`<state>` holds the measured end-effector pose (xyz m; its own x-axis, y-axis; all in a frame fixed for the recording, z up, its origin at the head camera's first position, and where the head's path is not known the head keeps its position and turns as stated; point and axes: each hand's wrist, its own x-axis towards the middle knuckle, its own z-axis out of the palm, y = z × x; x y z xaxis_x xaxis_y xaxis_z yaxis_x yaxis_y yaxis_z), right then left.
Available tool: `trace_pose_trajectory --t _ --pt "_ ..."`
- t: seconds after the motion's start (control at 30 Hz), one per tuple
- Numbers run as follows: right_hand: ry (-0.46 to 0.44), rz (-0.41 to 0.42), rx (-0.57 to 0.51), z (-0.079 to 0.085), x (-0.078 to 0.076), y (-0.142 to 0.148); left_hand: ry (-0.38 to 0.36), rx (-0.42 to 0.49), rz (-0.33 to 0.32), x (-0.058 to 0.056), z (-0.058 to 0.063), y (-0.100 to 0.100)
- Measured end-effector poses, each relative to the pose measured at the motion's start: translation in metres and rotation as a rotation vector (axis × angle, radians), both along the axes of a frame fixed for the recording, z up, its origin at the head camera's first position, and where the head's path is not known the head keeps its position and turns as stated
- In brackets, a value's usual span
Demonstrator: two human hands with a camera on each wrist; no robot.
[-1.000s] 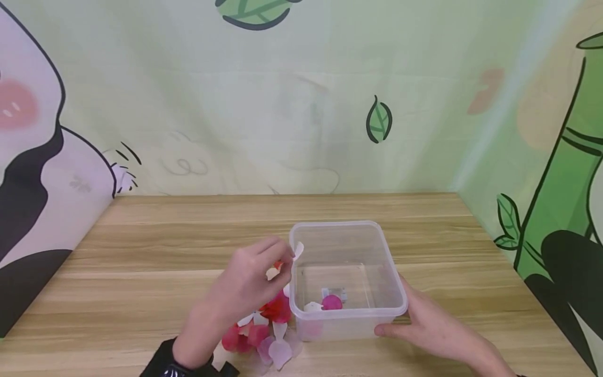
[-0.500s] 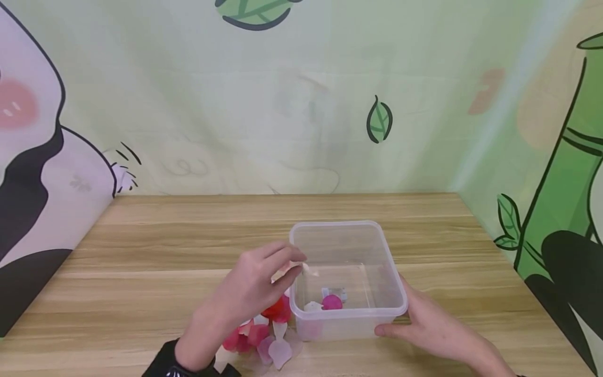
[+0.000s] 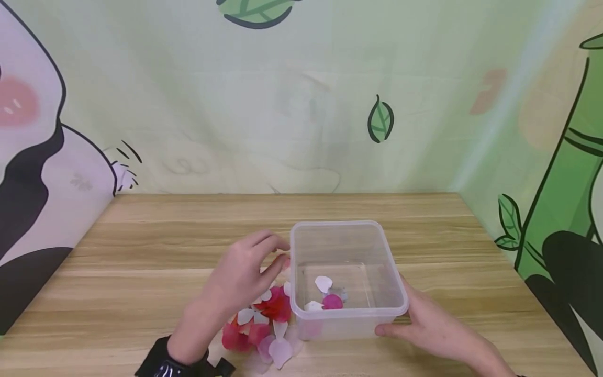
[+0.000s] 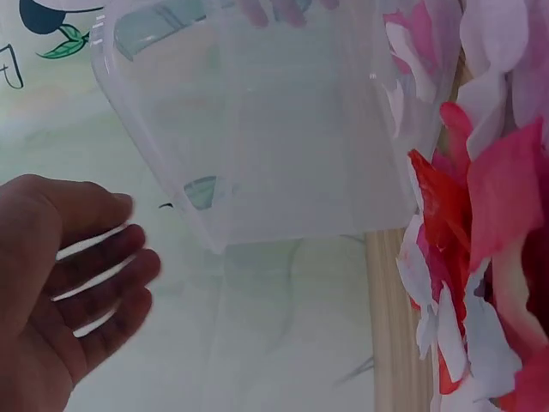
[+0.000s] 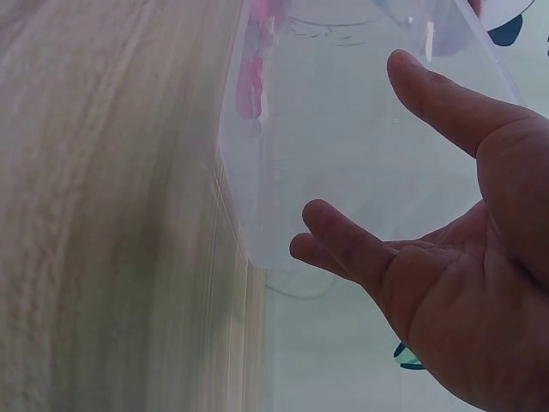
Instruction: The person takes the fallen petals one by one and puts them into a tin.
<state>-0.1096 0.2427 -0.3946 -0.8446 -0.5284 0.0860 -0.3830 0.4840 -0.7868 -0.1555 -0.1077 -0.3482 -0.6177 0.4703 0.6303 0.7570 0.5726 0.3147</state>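
Note:
A clear plastic box (image 3: 348, 327), its top open, stands on the wooden table. A white petal (image 3: 323, 284) and a magenta petal (image 3: 332, 302) lie inside near a small label. My left hand (image 3: 245, 269) hovers just left of the box's rim; the left wrist view shows its fingers loosely bent, with nothing in them. Below this hand is a pile of red, pink, white and lilac petals (image 3: 258, 334), partly hidden by it. At the box's right front corner my right hand (image 3: 428, 327) rests, thumb on the front wall and fingers extended along the right side.
The wooden tabletop (image 3: 188, 230) reaches back to a printed cloth backdrop (image 3: 235, 104) with leaves and panda figures. A black band (image 3: 171, 361) is around the left wrist. The petal pile lies close against the box's left wall.
My left hand let go of a white petal over the box, and that petal now lies on the box floor. The hand then drew back left. My right hand stayed put.

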Motion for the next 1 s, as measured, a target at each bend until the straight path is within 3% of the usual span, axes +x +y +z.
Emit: trace_pose_trajectory --t 0.3,0.53,0.8,1.0 --pt "-0.007 0.001 -0.001 0.0 0.0 0.0 -0.162 -0.198 0.126 -0.005 -0.009 -0.004" --pt "-0.005 -0.003 0.007 0.0 0.001 0.0 -0.397 -0.319 0.197 -0.009 -0.015 -0.008" --pt "0.01 0.003 0.002 0.0 0.0 0.0 -0.594 -0.391 0.205 -0.017 -0.025 -0.014" --pt "-0.008 -0.003 0.002 0.0 0.001 0.0 -0.665 -0.402 0.18 -0.019 -0.03 -0.016"
